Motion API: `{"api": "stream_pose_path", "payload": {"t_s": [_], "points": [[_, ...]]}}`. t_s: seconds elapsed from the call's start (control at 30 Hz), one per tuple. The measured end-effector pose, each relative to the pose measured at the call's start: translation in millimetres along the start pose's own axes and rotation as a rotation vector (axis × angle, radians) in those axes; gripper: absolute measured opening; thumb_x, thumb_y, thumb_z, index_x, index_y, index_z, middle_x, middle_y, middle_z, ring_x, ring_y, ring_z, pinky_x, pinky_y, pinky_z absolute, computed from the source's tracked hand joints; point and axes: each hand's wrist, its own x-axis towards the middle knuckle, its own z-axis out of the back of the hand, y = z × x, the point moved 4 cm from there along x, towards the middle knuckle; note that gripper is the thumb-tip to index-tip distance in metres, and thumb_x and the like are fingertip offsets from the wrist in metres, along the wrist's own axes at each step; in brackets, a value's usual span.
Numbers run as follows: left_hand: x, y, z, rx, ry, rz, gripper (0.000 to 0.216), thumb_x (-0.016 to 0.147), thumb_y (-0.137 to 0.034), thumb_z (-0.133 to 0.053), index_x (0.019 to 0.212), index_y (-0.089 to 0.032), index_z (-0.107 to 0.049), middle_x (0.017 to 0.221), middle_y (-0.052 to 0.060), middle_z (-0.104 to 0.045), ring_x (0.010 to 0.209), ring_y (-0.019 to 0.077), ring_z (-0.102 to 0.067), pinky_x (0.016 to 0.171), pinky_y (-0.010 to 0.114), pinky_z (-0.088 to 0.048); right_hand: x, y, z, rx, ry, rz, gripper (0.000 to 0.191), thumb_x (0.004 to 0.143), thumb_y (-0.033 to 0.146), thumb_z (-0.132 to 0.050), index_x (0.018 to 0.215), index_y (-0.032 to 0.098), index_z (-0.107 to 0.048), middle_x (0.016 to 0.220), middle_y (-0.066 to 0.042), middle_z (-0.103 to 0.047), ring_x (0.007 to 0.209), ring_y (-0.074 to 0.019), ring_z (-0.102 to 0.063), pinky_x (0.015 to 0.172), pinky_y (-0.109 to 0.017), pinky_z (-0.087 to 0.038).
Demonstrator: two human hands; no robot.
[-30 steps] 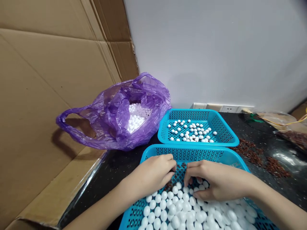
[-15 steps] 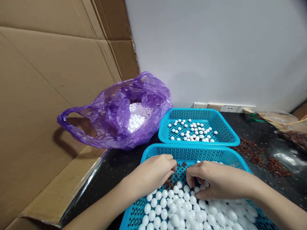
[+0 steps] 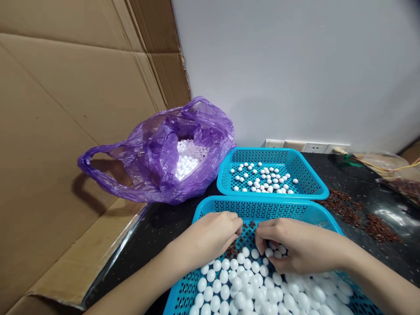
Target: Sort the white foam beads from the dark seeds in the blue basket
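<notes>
Inside the near blue plastic basket (image 3: 262,211) lies a thick layer of small white balls (image 3: 244,288). My left hand (image 3: 218,234) is closed over its left side, fingertips curled inward; whatever they may hold is hidden. Beside those fingertips, small reddish-brown bits (image 3: 231,251) lie on the basket's mesh floor. Toward the right, my right hand (image 3: 292,245) curls its fingers and thumb around a white ball (image 3: 269,252) at the pile's far edge. Several more balls show under its palm.
Behind stands a second blue basket (image 3: 311,175) with scattered white balls. A purple plastic bag (image 3: 157,175) holding white balls leans against cardboard (image 3: 65,109) at left. Reddish-brown bits (image 3: 382,228) are spread on the black tabletop (image 3: 331,168). Sockets (image 3: 316,148) line the wall.
My right hand's thumb has shifted slightly and a few balls near its fingertips have moved. My left hand stays nearly still.
</notes>
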Motion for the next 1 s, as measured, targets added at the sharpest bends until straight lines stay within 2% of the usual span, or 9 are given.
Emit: {"api": "stream_pose_path", "payload": {"t_s": [0.13, 0.37, 0.8, 1.0], "points": [[0.5, -1.2, -0.7, 0.044, 0.026, 0.001, 0.015, 0.084, -0.008, -0.046, 0.081, -0.015, -0.059, 0.083, 0.003, -0.065, 0.08, 0.0207, -0.064, 0.067, 0.029, -0.046, 0.0, 1.1, -0.7, -0.033, 0.024, 0.016, 0.026, 0.068, 0.007, -0.057, 0.09, 0.019, -0.063, 0.088, -0.003, -0.061, 0.079, -0.0177, -0.057, 0.066, -0.027, -0.042], [0.7, -5.0, 3.4, 0.086, 0.03, -0.004, 0.014, 0.083, -0.01, -0.045, 0.081, -0.015, -0.058, 0.082, 0.003, -0.064, 0.079, 0.0202, -0.063, 0.065, 0.029, -0.045, 0.5, -2.8, -3.6, -0.039, 0.04, -0.007, 0.014, 0.075, 0.018, -0.066, 0.089, 0.022, -0.068, 0.088, -0.001, -0.061, 0.081, -0.0164, -0.057, 0.068, -0.026, -0.043], [-0.8, -6.7, 4.0, 0.031, -0.02, -0.017, 0.009, 0.081, -0.012, -0.045, 0.079, -0.016, -0.053, 0.078, 0.002, -0.061, 0.073, 0.0179, -0.06, 0.061, 0.028, -0.043, 1.0, -1.4, 1.5, -0.005, -0.035, -0.026, 0.018, 0.068, 0.011, -0.057, 0.084, 0.019, -0.055, 0.08, 0.001, -0.055, 0.067, -0.0124, -0.047, 0.056, -0.024, -0.034], [-1.9, -4.5, 2.2, -0.046, -0.046, -0.022, 0.016, 0.081, -0.011, -0.045, 0.091, -0.016, -0.057, 0.088, 0.003, -0.06, 0.083, 0.019, -0.06, 0.071, 0.03, -0.047, 2.2, -4.9, -1.3, -0.009, -0.042, -0.032, 0.012, 0.074, 0.016, -0.058, 0.085, 0.019, -0.057, 0.077, 0.0, -0.057, 0.066, -0.0131, -0.05, 0.054, -0.024, -0.034]]}}
